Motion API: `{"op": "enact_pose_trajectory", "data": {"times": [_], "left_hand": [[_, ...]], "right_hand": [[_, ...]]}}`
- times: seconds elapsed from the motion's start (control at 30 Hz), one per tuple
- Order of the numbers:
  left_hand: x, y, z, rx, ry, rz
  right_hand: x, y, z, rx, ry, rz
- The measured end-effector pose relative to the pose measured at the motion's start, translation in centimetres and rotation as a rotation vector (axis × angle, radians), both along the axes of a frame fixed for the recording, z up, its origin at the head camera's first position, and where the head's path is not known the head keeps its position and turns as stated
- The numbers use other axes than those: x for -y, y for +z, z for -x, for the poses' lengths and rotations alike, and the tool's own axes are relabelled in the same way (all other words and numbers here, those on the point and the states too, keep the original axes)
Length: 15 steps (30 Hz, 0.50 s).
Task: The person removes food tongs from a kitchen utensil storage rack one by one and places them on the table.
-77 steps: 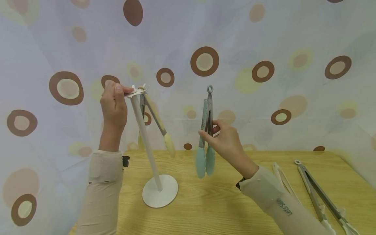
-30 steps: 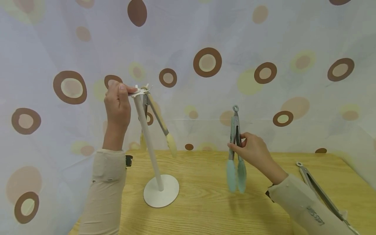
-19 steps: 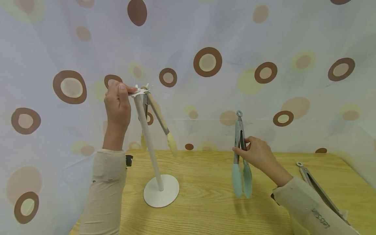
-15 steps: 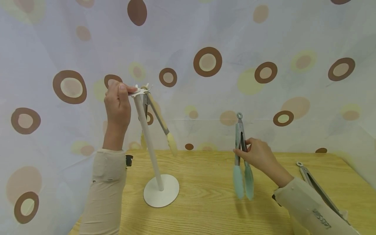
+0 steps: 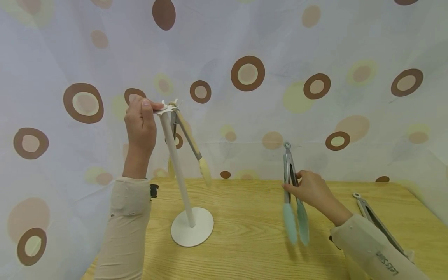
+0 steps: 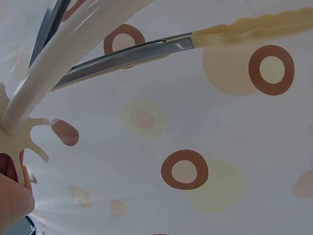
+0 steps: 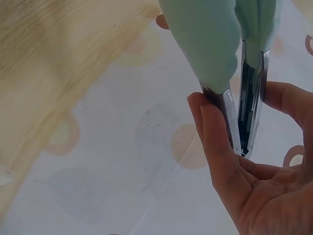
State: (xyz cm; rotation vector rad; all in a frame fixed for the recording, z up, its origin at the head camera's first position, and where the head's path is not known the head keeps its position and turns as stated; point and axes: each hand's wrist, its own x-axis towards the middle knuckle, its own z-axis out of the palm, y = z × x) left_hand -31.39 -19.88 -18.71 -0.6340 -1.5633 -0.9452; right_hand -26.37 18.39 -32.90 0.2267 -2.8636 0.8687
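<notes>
Pale blue-green heads, probably silicone, cap the metal-armed tongs [image 5: 287,197] hanging nearly upright from the person's right hand [image 5: 315,190]. Thumb and fingers pinch the two arms from opposite sides, parted only by the narrow V of the tongs. The ring end rises above this grip; the heads hang below it, a little apart, over the wooden table [image 5: 245,221]. Whether their tips touch the wood cannot be told.

The tongs look light. Their metal arms are likely stiff and somewhat slick, the heads softer and grippier, with nothing fragile about them. The arms probably give under a squeeze, so pressure on both sides governs how wide the heads stand. The bare metal between ring and heads seems the sound place to take hold: it balances the length and leaves the ring free.

Well to the left of that grip, the left hand [image 5: 140,124] pinches the hooked top of a white stand [image 5: 177,171], its fingers closed on the rim. Just beside this second grip, yellow-tipped tongs [image 5: 190,140] hang from the stand. Right of the right hand, grey tongs [image 5: 364,206] lie partly behind the sleeve [image 5: 371,249].
</notes>
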Motion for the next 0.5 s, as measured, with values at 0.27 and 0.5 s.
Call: {"op": "enact_pose_trajectory", "data": {"times": [0.27,0.5], "left_hand": [[0.1,-0.1,0.0,-0.010,0.002,0.009],[0.1,0.0,0.1,0.004,0.002,0.002]], "right_hand": [[-0.7,-0.8,0.0,0.040,0.017,-0.031],[-1.4,-1.5,0.0,0.061,0.024,-0.031]]}}
